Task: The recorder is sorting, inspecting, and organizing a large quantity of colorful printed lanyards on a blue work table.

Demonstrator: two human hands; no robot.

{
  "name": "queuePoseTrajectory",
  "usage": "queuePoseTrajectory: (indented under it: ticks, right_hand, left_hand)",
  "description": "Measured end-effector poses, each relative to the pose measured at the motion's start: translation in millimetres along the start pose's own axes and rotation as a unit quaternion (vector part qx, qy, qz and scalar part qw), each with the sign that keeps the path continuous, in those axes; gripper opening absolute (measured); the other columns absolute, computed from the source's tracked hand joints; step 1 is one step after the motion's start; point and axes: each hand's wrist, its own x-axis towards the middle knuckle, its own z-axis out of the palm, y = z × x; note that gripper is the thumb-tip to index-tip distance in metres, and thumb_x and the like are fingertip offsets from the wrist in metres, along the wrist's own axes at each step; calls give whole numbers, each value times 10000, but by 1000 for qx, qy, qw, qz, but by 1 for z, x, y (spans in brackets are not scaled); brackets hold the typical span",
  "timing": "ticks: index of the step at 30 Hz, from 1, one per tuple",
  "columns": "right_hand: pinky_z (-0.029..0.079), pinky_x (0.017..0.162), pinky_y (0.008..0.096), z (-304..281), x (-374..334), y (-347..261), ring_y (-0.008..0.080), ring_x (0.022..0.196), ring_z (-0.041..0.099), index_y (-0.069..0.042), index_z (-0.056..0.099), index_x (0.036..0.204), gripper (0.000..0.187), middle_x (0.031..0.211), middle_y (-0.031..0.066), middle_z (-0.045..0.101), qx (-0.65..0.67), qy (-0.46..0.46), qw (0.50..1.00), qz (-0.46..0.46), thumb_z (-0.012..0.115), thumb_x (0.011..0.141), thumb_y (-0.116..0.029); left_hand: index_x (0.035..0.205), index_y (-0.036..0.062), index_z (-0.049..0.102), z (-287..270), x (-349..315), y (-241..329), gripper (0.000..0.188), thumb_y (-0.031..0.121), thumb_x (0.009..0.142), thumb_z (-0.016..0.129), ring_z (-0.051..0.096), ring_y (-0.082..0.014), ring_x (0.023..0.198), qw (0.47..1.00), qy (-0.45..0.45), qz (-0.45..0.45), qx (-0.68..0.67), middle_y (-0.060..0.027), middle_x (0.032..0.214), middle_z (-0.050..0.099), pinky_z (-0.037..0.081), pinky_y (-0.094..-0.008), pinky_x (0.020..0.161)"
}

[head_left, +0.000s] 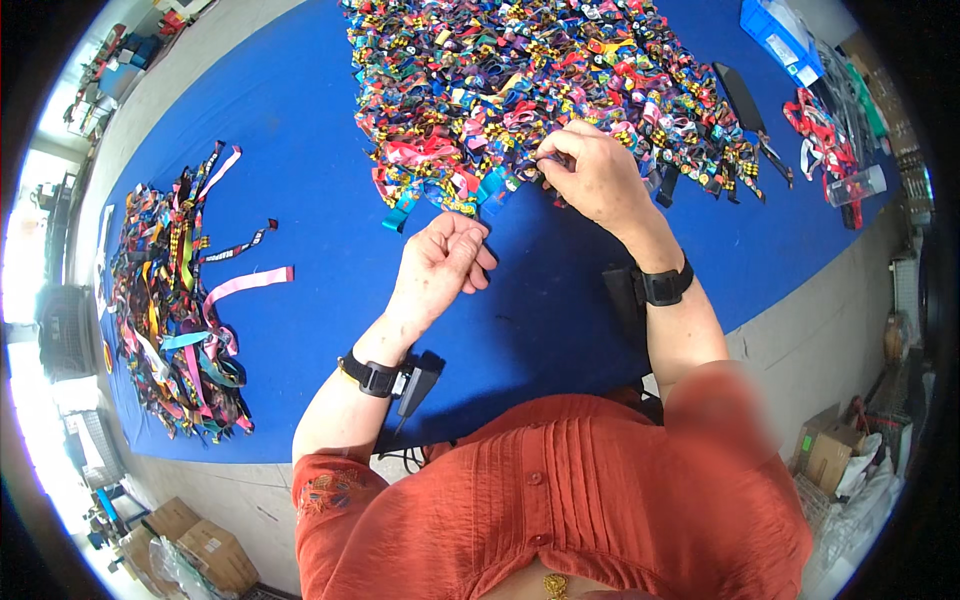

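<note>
A dense spread of short looped, multicoloured printed ribbon strips (pixel 520 90) lies on the blue-covered table (pixel 310 340). At its near edge my right hand (pixel 605 185) is closed in a pinch, with thumb and forefinger on a dark ribbon strip. Lower and to the left, my left hand (pixel 440 262) has its fingers curled and the thumb pressed to them. It sits just below a yellow-patterned strip, and whatever it grips, if anything, is hidden. A teal strip (pixel 401 212) hangs off the spread's near left corner. Both wrists wear black straps with small devices.
Longer ribbon strips (pixel 180 320) form a loose pile on the left. At the right are a black flat object (pixel 738 97), red and white straps (pixel 818 135), a clear cylindrical container (pixel 856 186) and a blue bin (pixel 782 42). Cardboard boxes (pixel 210 555) stand on the floor.
</note>
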Motion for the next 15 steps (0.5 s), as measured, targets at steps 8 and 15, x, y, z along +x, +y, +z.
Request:
queuePoseTrajectory:
  ticks: [8,15]
  right_hand:
    - [523,688,446,8,-2,3,336,792,657,-114,719,852,71,824,101,617,-20,23,999,-11,721,824,-179]
    - [534,706,430,11,0,5,318,806,670,-92,683,906,156,887,87,658,-19,43,999,-5,754,798,-181]
  left_hand:
    - [1074,21,608,0,0,0,194,202,1051,542,615,-82,608,1000,1,-5,7,-57,810,696,488,-214,540]
    - [1073,25,608,1,0,1,188,198,1053,536,614,-77,605,1000,-2,-5,15,-53,808,694,488,-209,542]
